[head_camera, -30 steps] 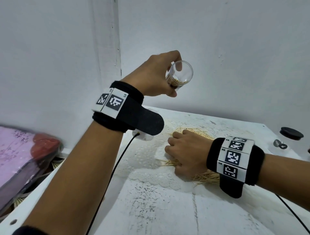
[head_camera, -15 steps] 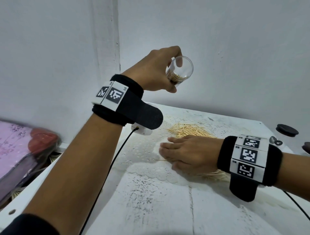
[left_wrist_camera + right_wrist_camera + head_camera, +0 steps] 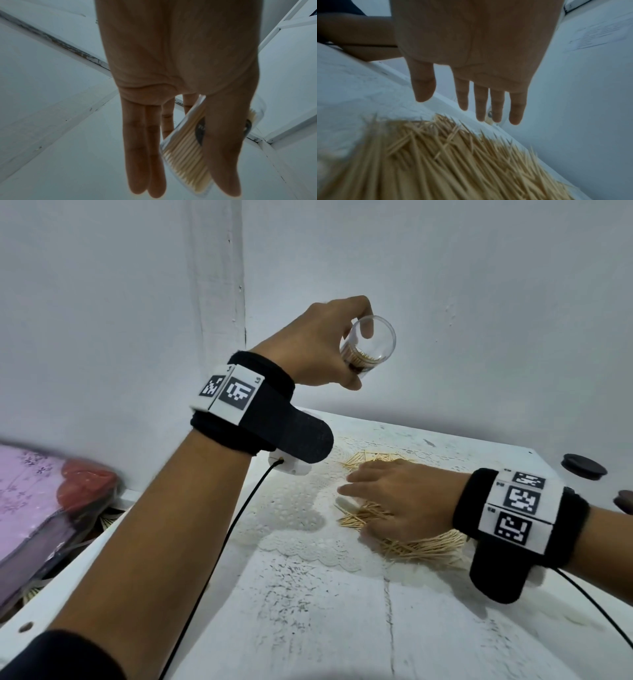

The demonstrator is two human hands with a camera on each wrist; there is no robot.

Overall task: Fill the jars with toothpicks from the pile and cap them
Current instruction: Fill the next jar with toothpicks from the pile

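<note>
Left hand (image 3: 318, 344) holds a clear jar (image 3: 368, 345) raised well above the tabletop (image 3: 308, 611), thumb and fingers pinching its wall, mouth tilted toward the head camera. From the head view only the tips of the toothpicks inside show; the left wrist view (image 3: 187, 152) shows them lying along the jar's whole length, packed side by side, with a dark label under the thumb. Right hand (image 3: 400, 501) lies flat with fingers straight over the pile (image 3: 421, 546) of toothpicks on a white lace mat (image 3: 294, 508). Its wrist view (image 3: 436, 155) shows the palm lifted clear of the sticks, gripping nothing, which the head view hides. Two dark caps (image 3: 584, 466) lie at the tabletop's far right, seen from the head alone.
</note>
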